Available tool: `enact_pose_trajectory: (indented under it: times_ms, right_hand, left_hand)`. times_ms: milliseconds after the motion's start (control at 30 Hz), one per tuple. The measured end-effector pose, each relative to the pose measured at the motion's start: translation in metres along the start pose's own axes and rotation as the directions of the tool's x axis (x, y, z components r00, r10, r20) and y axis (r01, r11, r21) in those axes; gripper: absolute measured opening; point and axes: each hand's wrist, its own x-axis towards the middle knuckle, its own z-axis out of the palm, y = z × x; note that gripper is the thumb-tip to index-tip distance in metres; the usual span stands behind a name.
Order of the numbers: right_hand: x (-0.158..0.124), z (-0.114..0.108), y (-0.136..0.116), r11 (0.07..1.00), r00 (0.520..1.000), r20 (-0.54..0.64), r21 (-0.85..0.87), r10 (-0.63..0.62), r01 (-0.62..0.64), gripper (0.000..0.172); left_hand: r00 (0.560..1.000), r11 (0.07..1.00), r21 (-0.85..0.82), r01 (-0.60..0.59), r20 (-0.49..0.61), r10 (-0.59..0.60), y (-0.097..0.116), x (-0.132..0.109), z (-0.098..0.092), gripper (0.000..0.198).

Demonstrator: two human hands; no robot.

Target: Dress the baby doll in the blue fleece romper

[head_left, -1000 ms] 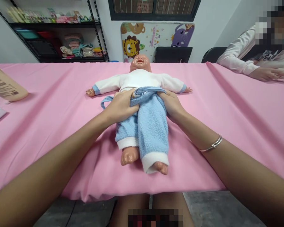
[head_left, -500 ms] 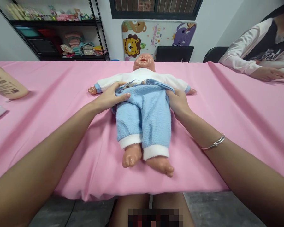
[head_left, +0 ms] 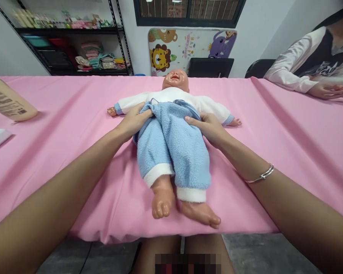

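A table covered in pink cloth (head_left: 288, 144) fills the view, and a baby doll (head_left: 175, 80) lies on its back along the middle of it, head away from the person and feet at the near edge. It wears a white top with its arms stretched out to both sides.

Blue fleece trousers (head_left: 174, 148) cover its lower half. Both legs are through, and the bare feet stick out past the white cuffs (the one on the right of the view sits lower than the other). The waistband is up at the belly, bunched and uneven, with a blue strap lying loose across the chest. Judging from that, the pulling-on looks nearly done, and only the top edge is left to straighten.

The left hand (head_left: 134, 121) is curled around the waistband at one hip. The right hand (head_left: 208, 127) pinches the fleece at the other hip, thumb on top, with a thin bracelet (head_left: 261, 176) on that wrist.

A beige bottle (head_left: 10, 102) lies well off to the left. Another person's hands (head_left: 327, 89) rest on the cloth at the far right.
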Motion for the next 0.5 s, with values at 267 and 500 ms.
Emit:
enact_pose_trajectory:
  times_ms: [267,500]
  right_hand:
    - [0.002,-0.019,-0.008,0.912,0.957,0.186,0.306,0.222,-0.271,0.036]
    - [0.005,-0.021,-0.012,0.953,0.999,0.033,0.302,-0.031,0.019,0.035]
  left_hand:
    - [0.969,0.996,0.049,0.072,0.232,-0.081,0.002,0.005,-0.037,0.037]
    - [0.983,0.923,-0.378,0.069,0.183,0.001,0.010,-0.001,-0.027,0.052]
